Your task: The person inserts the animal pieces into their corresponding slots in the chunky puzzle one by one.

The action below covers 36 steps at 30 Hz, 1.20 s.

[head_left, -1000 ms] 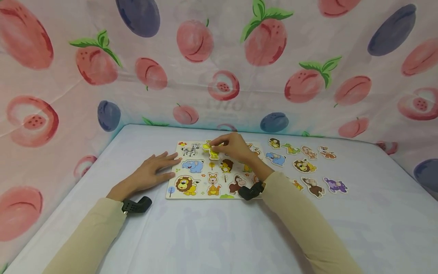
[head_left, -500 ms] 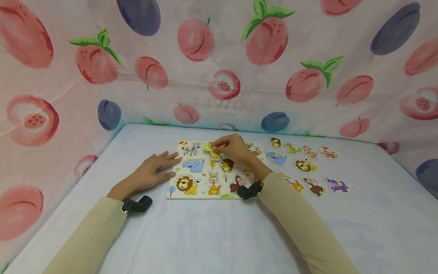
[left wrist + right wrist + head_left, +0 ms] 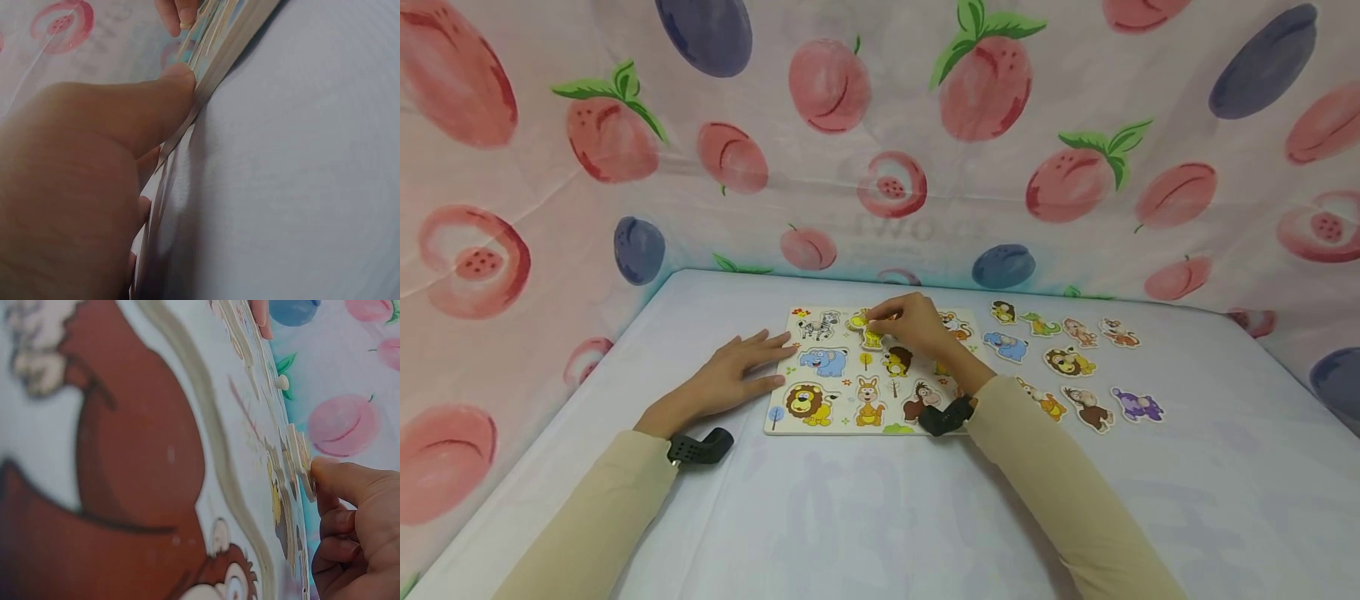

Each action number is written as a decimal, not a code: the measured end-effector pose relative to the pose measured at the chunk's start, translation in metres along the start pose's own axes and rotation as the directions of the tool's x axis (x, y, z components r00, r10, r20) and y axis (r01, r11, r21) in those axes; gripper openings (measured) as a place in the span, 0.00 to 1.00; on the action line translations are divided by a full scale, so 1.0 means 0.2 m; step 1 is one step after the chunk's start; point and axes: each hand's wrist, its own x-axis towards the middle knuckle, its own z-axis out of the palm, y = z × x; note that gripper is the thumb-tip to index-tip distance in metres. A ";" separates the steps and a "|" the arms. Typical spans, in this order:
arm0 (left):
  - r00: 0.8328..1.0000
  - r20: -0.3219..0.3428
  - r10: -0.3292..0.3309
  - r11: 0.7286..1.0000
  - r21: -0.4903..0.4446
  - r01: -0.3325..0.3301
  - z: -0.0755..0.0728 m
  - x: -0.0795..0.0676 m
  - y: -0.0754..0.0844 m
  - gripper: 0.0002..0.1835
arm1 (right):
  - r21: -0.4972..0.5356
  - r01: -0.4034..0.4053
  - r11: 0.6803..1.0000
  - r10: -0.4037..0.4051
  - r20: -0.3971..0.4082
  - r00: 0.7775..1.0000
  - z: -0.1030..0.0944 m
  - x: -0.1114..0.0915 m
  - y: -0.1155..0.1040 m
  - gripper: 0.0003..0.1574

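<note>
On the white table lies a wooden puzzle board (image 3: 844, 402) printed with animals such as a zebra, an elephant and a lion. My right hand (image 3: 917, 323) pinches a yellow giraffe puzzle piece (image 3: 872, 339) between thumb and finger, over the board's back row. In the right wrist view the giraffe piece (image 3: 304, 464) is tilted and close over the board's surface. My left hand (image 3: 736, 371) rests with spread fingers along the left edge of the board. The left wrist view shows its thumb (image 3: 165, 100) lying against that edge.
Several loose animal pieces lie right of the board, among them an elephant (image 3: 1005, 346), a lion (image 3: 1070, 362), a gorilla (image 3: 1087, 409) and a purple piece (image 3: 1138, 405). A fruit-printed cloth (image 3: 820, 192) hangs behind the table. My right forearm covers the board's right side.
The giraffe piece has shifted slightly right and tilted a little in my right hand's pinch. My left hand stays at the board's edge.
</note>
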 end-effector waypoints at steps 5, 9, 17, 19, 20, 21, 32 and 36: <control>1.000 0.004 -0.005 1.000 0.002 0.005 0.00 0.00 0.00 0.29 | -0.013 -0.005 1.000 0.005 -0.004 1.000 0.00 0.00 0.00 0.09; 1.000 0.006 -0.010 1.000 0.003 0.010 0.00 0.00 0.00 0.29 | -0.017 -0.005 1.000 0.005 -0.005 1.000 0.01 0.00 -0.01 0.09; 1.000 0.000 -0.010 1.000 -0.009 0.010 0.00 0.00 0.00 0.29 | -0.024 -0.023 0.999 0.023 -0.006 1.000 0.01 0.00 -0.01 0.09; 1.000 -0.002 -0.009 1.000 -0.011 0.009 0.00 0.00 0.00 0.29 | -0.024 -0.021 0.999 0.020 -0.004 1.000 0.02 0.00 -0.01 0.09; 1.000 -0.003 -0.009 1.000 -0.012 0.008 0.00 0.00 0.00 0.29 | -0.022 -0.020 1.000 0.020 -0.002 1.000 0.02 0.01 -0.01 0.09; 1.000 -0.002 -0.008 1.000 -0.013 0.008 0.00 0.00 0.00 0.29 | -0.019 -0.020 1.000 0.020 0.001 1.000 0.02 0.01 0.00 0.09; 1.000 -0.001 -0.007 1.000 -0.012 0.007 0.01 0.00 -0.01 0.29 | -0.023 -0.036 0.999 0.036 -0.010 0.999 0.05 0.03 0.00 0.08; 1.000 0.000 -0.013 1.000 -0.007 0.013 0.01 0.00 -0.01 0.29 | -0.028 -0.044 0.999 0.044 -0.015 0.999 0.05 0.03 0.00 0.08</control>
